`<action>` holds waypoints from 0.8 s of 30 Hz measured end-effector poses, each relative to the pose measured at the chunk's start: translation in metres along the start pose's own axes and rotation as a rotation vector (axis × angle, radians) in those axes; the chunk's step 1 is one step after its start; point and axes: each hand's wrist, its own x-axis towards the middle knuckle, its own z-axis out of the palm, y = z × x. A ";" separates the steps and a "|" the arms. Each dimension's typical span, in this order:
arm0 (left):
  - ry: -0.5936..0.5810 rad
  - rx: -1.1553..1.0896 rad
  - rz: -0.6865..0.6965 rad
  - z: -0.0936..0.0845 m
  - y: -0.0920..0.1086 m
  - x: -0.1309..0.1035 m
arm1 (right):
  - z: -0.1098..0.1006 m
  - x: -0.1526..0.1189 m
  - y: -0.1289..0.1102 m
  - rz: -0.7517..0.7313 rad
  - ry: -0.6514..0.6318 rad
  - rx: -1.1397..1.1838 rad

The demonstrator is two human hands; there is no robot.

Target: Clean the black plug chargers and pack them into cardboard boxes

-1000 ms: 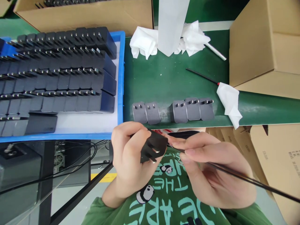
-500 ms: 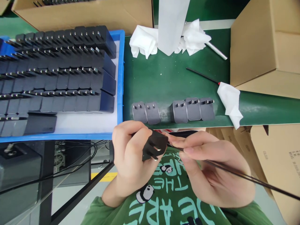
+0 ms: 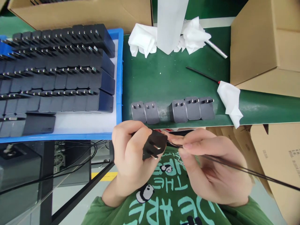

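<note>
My left hand (image 3: 128, 159) is closed around a black power adapter (image 3: 150, 143), its two metal prongs facing up and toward me. To its right, my right hand (image 3: 215, 168) pinches a long, thin, dark, double-stranded piece (image 3: 269, 178) between thumb and fingers. One end reaches the adapter's right side, and the other runs out of view at the right; whether it is cord or tool I cannot tell. Beyond my hands, two dark grey adapters (image 3: 152, 114) stand side by side on the green mat, with three more adapters (image 3: 193, 109) to their right.
A blue tray (image 3: 119, 78) at left holds rows of adapters, prongs up. Cardboard boxes stand at back left (image 3: 82, 15) and right (image 3: 253, 43). White wipes (image 3: 142, 40) flank a white post (image 3: 172, 25). A thin black rod (image 3: 202, 74) ends in a wipe (image 3: 231, 100).
My right hand has shifted slightly, and the outer end of the thin dark piece has swung up a little. My left hand keeps the adapter almost still.
</note>
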 end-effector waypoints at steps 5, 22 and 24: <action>-0.005 0.002 -0.003 -0.001 0.001 -0.001 | 0.000 -0.001 0.002 -0.016 -0.013 0.023; 0.012 -0.055 -0.033 0.000 -0.001 -0.002 | 0.001 -0.003 0.000 0.045 0.031 0.047; 0.009 -0.166 -0.067 0.000 -0.001 -0.001 | -0.001 -0.002 -0.002 0.067 0.034 0.105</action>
